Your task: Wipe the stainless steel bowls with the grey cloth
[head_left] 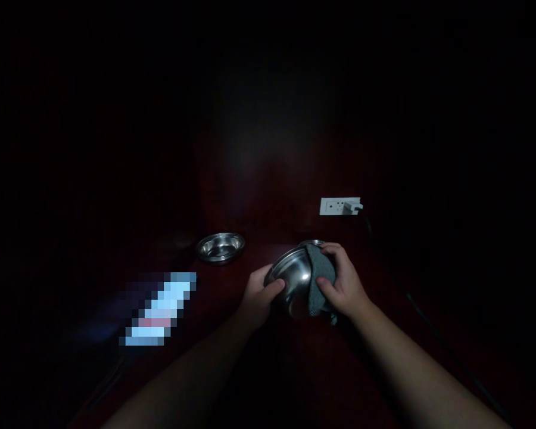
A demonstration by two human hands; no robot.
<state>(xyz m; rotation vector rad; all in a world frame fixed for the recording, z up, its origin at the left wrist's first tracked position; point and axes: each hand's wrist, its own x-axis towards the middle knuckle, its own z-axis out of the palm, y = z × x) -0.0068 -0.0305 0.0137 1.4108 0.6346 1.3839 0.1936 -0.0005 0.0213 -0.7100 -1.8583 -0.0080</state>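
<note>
Your forearms [192, 370] reach in from below over a dark red tabletop [226, 283]. Your left hand [259, 295] grips the left side of a tilted, shiny metal bowl [296, 274]; your right hand [346, 285] clasps a grey-green cloth [322, 275] against its right side. Just behind shows another metal rim [311, 242]. If the cloth slides on smooth metal or your left grip loosens, the bowl could slip and, in this dimness, knock that rim.

Your view was very dim, the edges black, a pixelated patch [162, 310] glowed pale blue, highlights glinted on your steel bowl [295, 277], the tabletop [226, 286] barely showed.
</note>
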